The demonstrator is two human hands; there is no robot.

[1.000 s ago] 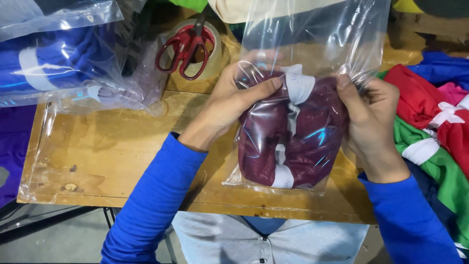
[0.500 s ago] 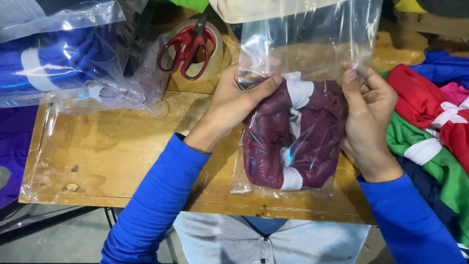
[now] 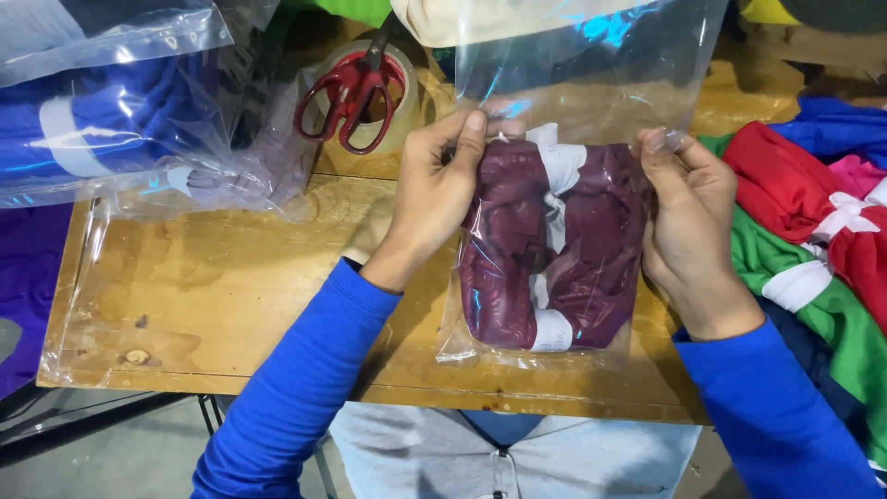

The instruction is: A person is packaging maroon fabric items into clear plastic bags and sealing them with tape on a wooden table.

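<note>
Far left: packed clear bags [image 3: 102,111] holding blue folded cloth with white bands, stacked at the table's left end; one empty flat bag [image 3: 166,277] lying on the wood.
Table: bare wooden top [image 3: 277,268], edge toward the wearer.
Back centre: red-handled scissors [image 3: 346,92] resting across a roll of tape [image 3: 397,115].
Left hand: [image 3: 434,189] raised over the bundle's upper left corner, wrist bent, blue sleeve running down toward the body; thumb and forefinger pinching the plastic film at that corner, other fingers curled behind it.
Thing in hand: clear plastic bag [image 3: 591,83] standing up from the table, mouth upward and loose; maroon folded garment [image 3: 554,245] with white bands seated at its bottom, just above the table's near edge, between both hands.
Right hand: [image 3: 688,217] at the bundle's upper right corner, palm turned inward; thumb and fingertips pinching the film there, remaining fingers folded against the bag's side.
Progress, as judged: garment fully inside and pushed to the bottom; upper film empty and unfolded, mouth not yet closed or taped.
Right side: heap of unbagged folded garments [image 3: 813,240] in red, green, pink and blue, white bands showing, touching the right forearm's side of the table.
</note>
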